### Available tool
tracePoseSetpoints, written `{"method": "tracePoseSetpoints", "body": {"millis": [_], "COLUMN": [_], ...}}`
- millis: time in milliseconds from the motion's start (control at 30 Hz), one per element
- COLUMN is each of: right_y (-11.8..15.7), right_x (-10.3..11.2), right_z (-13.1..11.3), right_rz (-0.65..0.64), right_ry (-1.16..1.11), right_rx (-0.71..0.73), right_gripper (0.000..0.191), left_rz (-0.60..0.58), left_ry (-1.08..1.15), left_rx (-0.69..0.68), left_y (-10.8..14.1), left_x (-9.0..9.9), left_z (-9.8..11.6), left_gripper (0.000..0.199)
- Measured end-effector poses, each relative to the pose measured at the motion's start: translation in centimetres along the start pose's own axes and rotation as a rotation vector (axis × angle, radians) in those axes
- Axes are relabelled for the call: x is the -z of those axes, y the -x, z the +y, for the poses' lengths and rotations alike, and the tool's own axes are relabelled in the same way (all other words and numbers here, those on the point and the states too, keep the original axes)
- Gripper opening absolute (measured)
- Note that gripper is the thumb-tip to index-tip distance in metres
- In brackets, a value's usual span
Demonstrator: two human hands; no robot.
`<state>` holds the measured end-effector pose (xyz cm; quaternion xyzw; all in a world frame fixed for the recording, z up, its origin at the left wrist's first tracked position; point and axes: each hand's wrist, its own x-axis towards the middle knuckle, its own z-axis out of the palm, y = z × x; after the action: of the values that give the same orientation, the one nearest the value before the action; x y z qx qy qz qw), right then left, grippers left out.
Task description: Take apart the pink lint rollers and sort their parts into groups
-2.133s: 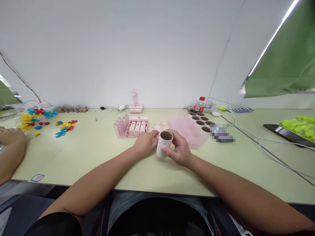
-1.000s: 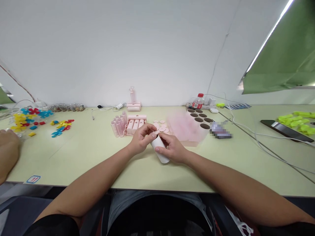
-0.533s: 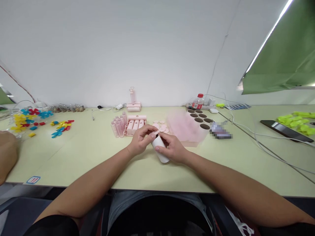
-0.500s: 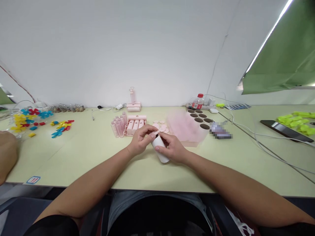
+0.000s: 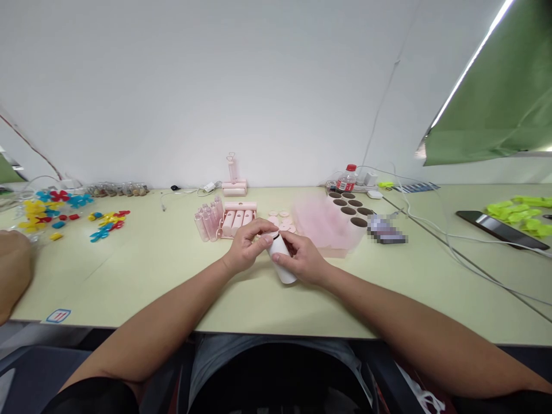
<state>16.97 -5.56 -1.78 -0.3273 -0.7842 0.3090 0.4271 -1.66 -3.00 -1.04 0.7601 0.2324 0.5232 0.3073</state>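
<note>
A white cardboard tube [image 5: 284, 268] is tilted above the table, its open dark end toward my left hand. My right hand [image 5: 304, 260] is wrapped round the tube's side, thumb in front. At the upper end my left hand [image 5: 248, 246] pinches a pale round cap [image 5: 275, 234] against the rim, mostly hidden by the fingers. A dark gap shows between cap and tube. Behind my hands lie several pale pink round caps [image 5: 284, 214]. Left of them, white tubes sit in a pink holder [image 5: 240, 206], beside several clear pink tubes [image 5: 207, 221].
Pink translucent sheeting [image 5: 321, 221] lies right of my hands, beside upright open brown-mouthed tubes [image 5: 359, 222]. A red-capped bottle [image 5: 347, 179] stands near the wall. Coloured plastic pieces [image 5: 103, 227] are on the left, near another person's arm [image 5: 15, 276]. Cables and a phone [image 5: 495, 227] lie right.
The cap has come down nearer over the tube's open end, so less of the dark opening shows. The tube has turned slightly more upright.
</note>
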Motion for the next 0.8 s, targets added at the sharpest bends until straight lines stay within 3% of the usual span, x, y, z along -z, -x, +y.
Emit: {"method": "tracePoseSetpoints", "body": {"millis": [800], "right_y": [0.06], "right_x": [-0.16], "right_z": [0.21], "right_rz": [0.004], "right_ry": [-0.047], "right_rx": [-0.053], "right_gripper": [0.037], "left_rz": [-0.019], "left_ry": [0.042], "left_rx": [-0.048], "left_y": [0.07], "left_x": [0.19], "left_z": [-0.76], "left_gripper": [0.020]}}
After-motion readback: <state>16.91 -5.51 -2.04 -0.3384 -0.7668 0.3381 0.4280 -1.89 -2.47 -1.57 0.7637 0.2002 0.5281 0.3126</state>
